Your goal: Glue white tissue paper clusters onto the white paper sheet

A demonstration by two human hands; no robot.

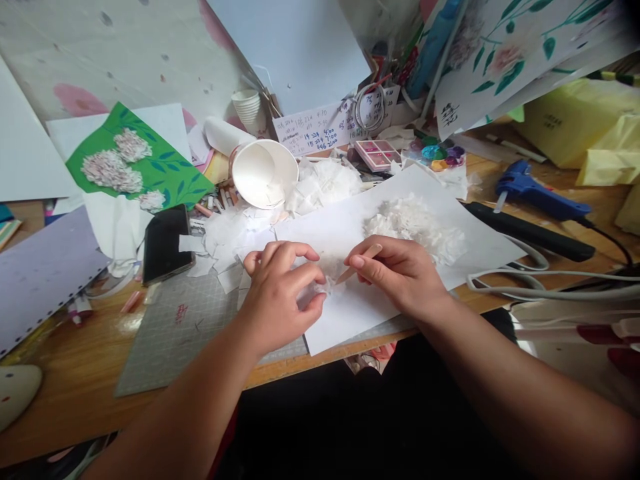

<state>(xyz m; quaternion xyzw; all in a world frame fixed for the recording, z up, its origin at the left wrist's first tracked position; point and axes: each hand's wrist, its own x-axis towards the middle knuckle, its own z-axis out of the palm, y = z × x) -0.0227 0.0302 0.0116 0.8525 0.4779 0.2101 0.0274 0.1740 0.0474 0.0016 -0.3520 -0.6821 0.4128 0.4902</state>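
My right hand (400,270) pinches a short, pale wooden stick (346,274) between thumb and fingers, its tip slanting down to the left. Under that tip is a small bit of crumpled white tissue paper (330,280), partly blurred. My left hand (283,293) curves around the left side of this tissue, fingers apart, with nothing visibly gripped. Both hands are over a white sheet of paper (350,313). Just beyond my right hand, a ruffled white paper flower cluster (415,227) rests on the same sheet.
A grey cutting mat (165,347) lies under the sheet. Loose tissue squares (325,187), a tipped paper cup (265,173) and a phone (167,243) are at the left and back. A blue glue gun (545,193) and cables (540,287) occupy the right.
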